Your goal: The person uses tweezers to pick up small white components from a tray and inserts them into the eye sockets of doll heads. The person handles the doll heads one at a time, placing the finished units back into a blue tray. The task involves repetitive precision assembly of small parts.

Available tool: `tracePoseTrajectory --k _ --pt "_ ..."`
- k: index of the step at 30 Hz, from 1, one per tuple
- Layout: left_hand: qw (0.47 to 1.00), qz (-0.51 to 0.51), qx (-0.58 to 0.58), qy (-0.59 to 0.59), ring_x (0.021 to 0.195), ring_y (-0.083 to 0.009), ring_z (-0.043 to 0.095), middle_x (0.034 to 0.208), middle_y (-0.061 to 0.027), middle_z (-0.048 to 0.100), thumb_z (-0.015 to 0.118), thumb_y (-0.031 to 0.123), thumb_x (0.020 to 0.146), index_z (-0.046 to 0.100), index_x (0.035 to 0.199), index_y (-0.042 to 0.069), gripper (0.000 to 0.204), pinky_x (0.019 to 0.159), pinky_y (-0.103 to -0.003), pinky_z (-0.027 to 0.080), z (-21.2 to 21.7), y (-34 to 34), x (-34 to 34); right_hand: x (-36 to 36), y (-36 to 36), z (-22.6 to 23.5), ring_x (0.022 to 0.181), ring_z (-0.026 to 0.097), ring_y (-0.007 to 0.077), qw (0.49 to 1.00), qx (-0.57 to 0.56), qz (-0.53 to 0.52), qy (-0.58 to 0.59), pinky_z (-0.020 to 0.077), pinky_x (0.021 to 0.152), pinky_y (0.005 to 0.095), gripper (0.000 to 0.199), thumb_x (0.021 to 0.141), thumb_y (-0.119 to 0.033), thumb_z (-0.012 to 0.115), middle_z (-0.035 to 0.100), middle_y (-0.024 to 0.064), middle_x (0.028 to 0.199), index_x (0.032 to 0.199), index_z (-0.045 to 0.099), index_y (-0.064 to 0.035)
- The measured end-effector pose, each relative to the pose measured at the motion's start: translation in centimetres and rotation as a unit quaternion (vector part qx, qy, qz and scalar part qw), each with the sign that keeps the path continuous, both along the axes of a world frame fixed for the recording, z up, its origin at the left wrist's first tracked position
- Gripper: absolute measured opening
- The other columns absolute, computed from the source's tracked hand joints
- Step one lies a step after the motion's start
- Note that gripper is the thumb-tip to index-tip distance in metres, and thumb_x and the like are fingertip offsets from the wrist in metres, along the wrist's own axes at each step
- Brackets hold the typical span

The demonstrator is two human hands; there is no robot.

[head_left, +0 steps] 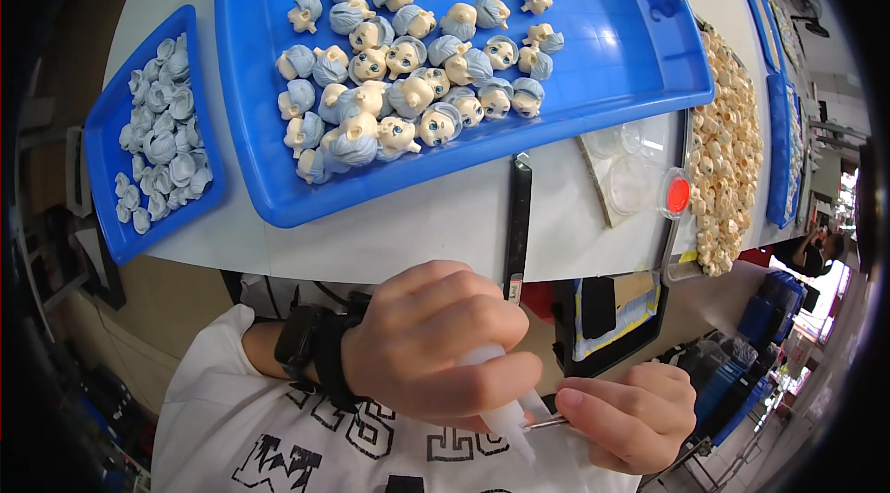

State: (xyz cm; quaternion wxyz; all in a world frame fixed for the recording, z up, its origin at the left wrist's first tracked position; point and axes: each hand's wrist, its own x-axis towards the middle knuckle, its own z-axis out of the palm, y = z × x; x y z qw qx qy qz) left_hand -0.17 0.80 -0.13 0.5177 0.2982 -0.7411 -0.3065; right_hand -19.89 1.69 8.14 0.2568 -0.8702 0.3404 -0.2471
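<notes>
My left hand (436, 335), with a dark watch on its wrist, is closed round a small whitish squeeze bottle (506, 417) that has a tapered nozzle pointing down. Close to it on the right, my right hand (635, 414) is closed on a thin metal tool (547, 423). The tip of that tool meets or nearly meets the bottle near its nozzle; I cannot tell if they touch. Its exact kind is hidden by my fingers. Both hands are in front of my white shirt, below the table edge.
A large blue tray (371, 196) holds many doll heads with pale-blue hair. At the left, a smaller blue tray (111, 215) contains blue hair pieces. A long black tool (519, 224), clear round dishes (630, 183), a red-filled cup (679, 194) and beige head parts (723, 159) are on the table.
</notes>
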Motion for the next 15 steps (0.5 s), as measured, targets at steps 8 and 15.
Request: tracePoseTrajectory --k 8,15 --pt "0.999 0.0 0.04 0.018 0.071 -0.022 0.054 0.085 -0.0051 0.052 0.07 0.03 0.073 0.053 0.091 0.01 0.033 0.064 -0.035 0.044 -0.59 0.23 -0.09 0.51 0.03 -0.1 0.038 0.039 0.0081 0.998 -0.04 -0.017 0.045 0.0224 0.033 0.0207 0.034 0.056 -0.002 0.063 0.064 0.0087 0.07 0.089 0.064 0.001" --pt "0.994 0.006 0.109 0.013 0.07 -0.025 0.052 0.085 -0.0099 0.052 0.077 0.027 0.065 0.055 0.091 0.003 0.041 0.061 -0.033 0.043 -0.55 0.51 -0.31 0.85 0.54 0.1 0.038 0.039 0.0095 0.992 -0.063 -0.052 0.096 0.0235 0.033 0.0211 0.038 0.052 -0.001 0.061 0.063 0.0089 0.068 0.09 0.064 0.0011"
